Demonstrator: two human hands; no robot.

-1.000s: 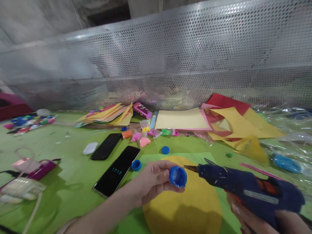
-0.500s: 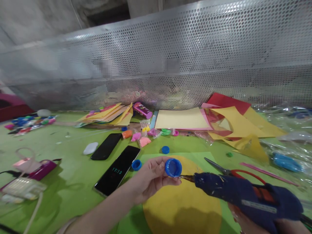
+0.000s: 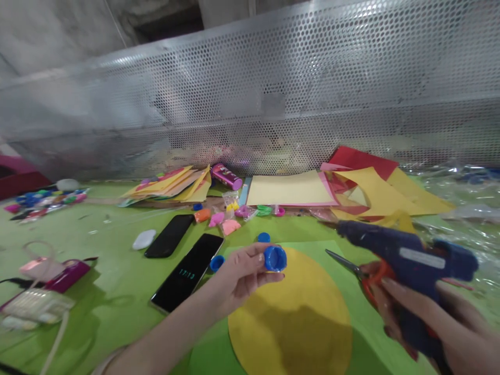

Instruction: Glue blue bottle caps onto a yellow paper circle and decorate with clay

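Yellow paper circle (image 3: 291,312), one, lying on a light green sheet (image 3: 328,249) upon the green tabletop (image 3: 117,271); left hand (image 3: 244,273), one, raised over the circle's upper left edge, its thumb and fingers pinched on an open blue cap (image 3: 275,259), hollow side in view, held above the circle's top part; right hand (image 3: 433,312), one, to the right of the circle, fingers wrapped about the grip of a dark blue glue gun (image 3: 390,245), whose nozzle pointed leftward, well apart from the cap; scissors (image 3: 344,262), one pair, red-handled, just beside the circle's upper right, partly behind the right hand's fingers, contact with them impossible to tell; second blue cap (image 3: 264,237), just beyond the circle; third blue cap (image 3: 217,263), left of the circle, near the lit phone (image 3: 187,273), which read 17:13; dark phone (image 3: 170,236) and white case (image 3: 144,239), farther left of the circle; small bright packets (image 3: 230,226), several, beyond the circle; purple tube (image 3: 226,177) and cream sheet (image 3: 287,190), farther beyond the circle; red and yellow papers (image 3: 385,192), beyond the circle and to its right.
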